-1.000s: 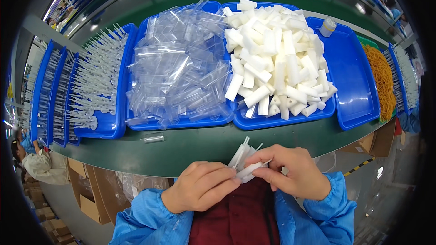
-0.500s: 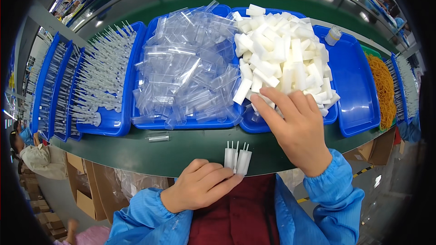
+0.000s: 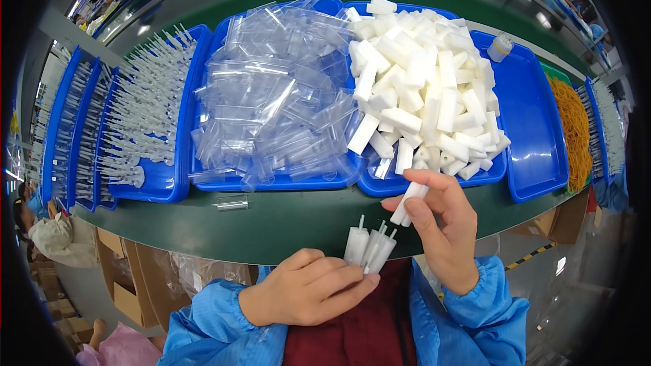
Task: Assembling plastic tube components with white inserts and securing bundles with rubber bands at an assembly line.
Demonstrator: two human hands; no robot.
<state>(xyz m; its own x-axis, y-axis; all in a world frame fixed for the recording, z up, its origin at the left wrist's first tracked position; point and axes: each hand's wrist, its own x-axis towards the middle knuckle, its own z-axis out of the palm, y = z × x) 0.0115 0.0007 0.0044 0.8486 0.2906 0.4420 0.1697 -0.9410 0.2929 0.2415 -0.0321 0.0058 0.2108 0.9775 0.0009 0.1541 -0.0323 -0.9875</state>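
Note:
My left hand [image 3: 306,287] is closed around the lower ends of several whitish cylindrical pieces [image 3: 370,247], with thin pale rods sticking up from their tops. Just above and to the right, my right hand [image 3: 444,220] pinches white foam blocks [image 3: 409,203] between thumb and fingers; there seem to be two, side by side. They hang close to the rods without clearly touching them. Behind that hand, a heap of similar white foam blocks [image 3: 447,105] fills a blue tray [image 3: 468,181]. Left of it, clear plastic sleeves [image 3: 264,95] are piled in another blue tray [image 3: 271,181].
One clear sleeve [image 3: 232,202] lies on the green tabletop [image 3: 291,220]. On the left, blue trays [image 3: 178,183] hold many upright white rods [image 3: 152,105]. A blue tray [image 3: 532,132] with a small clear jar [image 3: 500,47], then orange rubber bands [image 3: 573,135], stand at the right.
My right hand has come back from the foam heap toward my left hand, now holding white foam blocks. My left hand has shifted slightly right, and its pieces have tilted.

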